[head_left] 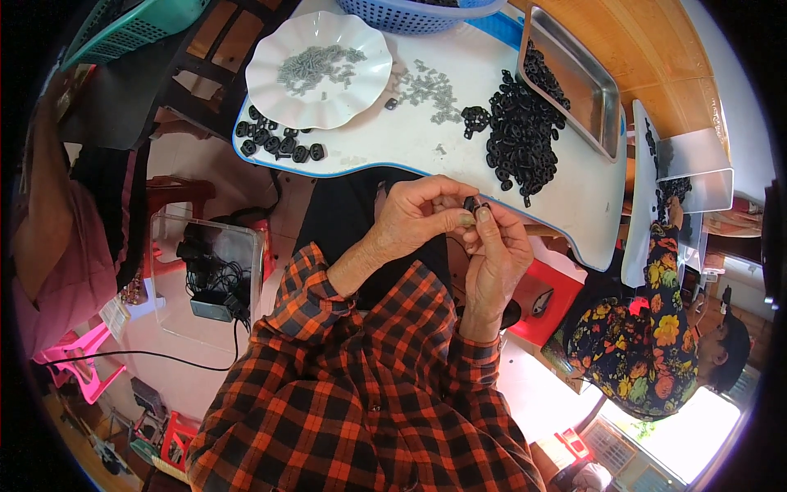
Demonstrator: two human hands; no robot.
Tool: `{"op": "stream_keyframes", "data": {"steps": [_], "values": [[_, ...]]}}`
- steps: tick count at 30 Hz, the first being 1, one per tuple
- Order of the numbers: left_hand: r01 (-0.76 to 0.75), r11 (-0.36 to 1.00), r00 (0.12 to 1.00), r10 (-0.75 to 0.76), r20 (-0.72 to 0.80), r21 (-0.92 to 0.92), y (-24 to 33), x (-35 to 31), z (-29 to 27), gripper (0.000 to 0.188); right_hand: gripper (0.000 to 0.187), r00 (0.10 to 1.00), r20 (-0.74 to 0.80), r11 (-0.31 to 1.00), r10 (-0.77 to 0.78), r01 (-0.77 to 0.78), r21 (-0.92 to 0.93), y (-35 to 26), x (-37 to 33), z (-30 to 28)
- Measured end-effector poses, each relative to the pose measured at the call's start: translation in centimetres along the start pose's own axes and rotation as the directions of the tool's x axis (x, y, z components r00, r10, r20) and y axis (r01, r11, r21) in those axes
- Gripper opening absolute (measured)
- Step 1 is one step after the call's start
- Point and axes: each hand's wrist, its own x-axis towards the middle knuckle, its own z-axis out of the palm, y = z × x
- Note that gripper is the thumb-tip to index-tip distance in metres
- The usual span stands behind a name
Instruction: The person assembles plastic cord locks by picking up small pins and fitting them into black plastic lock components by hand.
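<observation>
Above my lap, at the table's near edge, my left hand [414,217] and my right hand [498,246] meet fingertip to fingertip. Between their thumbs and fingers is a small black plastic part [470,203], mostly covered by the fingers. Both hands are closed in a pinch on it. Beyond them on the table lies a large heap of similar black parts [520,135]. Small clear plastic pieces [430,92] are scattered left of the heap. More of these pieces lie in a white scalloped plate [361,102]. Several black parts [283,146] sit in a group below the plate.
A metal tray [602,98] holding black parts leans at the table's far right. A blue basket [402,18] stands at the back. To the right, a person in a flowered top [631,353] reaches toward another bin [697,168]. A clear box with cables [176,312] is at left.
</observation>
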Motion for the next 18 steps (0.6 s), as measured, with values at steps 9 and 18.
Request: {"op": "stream_keyframes", "data": {"steps": [9,18], "values": [[-0.052,0.994,0.999,0.052,0.006,0.094,-0.6,0.2,-0.3,0.026,0.012,0.999,-0.041,1.0,-0.006,0.007,0.008,-0.4,-0.1,0.6],[-0.032,0.994,0.999,0.034,-0.016,0.107,-0.4,0.0,-0.1,0.015,0.011,0.999,-0.033,0.999,-0.006,0.005,-0.041,-0.2,-0.1,0.5]]}}
